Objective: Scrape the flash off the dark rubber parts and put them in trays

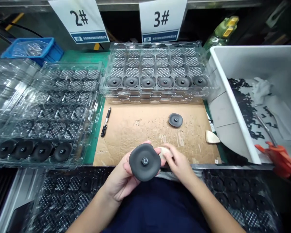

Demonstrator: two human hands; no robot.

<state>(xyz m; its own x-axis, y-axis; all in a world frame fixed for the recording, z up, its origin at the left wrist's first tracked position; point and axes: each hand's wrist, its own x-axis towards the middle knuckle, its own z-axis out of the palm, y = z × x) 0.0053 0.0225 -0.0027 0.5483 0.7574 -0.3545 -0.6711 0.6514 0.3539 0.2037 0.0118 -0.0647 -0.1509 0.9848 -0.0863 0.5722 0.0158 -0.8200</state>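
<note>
My left hand [122, 179] grips a black rounded-square plastic part [145, 170] by its edges, its face with a small central stud turned up toward me. In my right hand [178, 161] a small off-white pad [165, 152] is pinched, held at the right edge of the part; what the pad is made of cannot be made out. Another black part [175, 120] of the same kind lies on the cardboard sheet [126, 129], beyond my right hand. A second off-white wedge-shaped piece [212, 137] rests at the cardboard's right side.
A clear tray stack [157, 94] at the back holds a front row of black parts. More trays [70, 106] stand left, near a pen [106, 121]. At right a white bin [235, 106] contains black scraps, with red-handled pliers [278, 158] over its rim. A blue basket [48, 53] stands behind.
</note>
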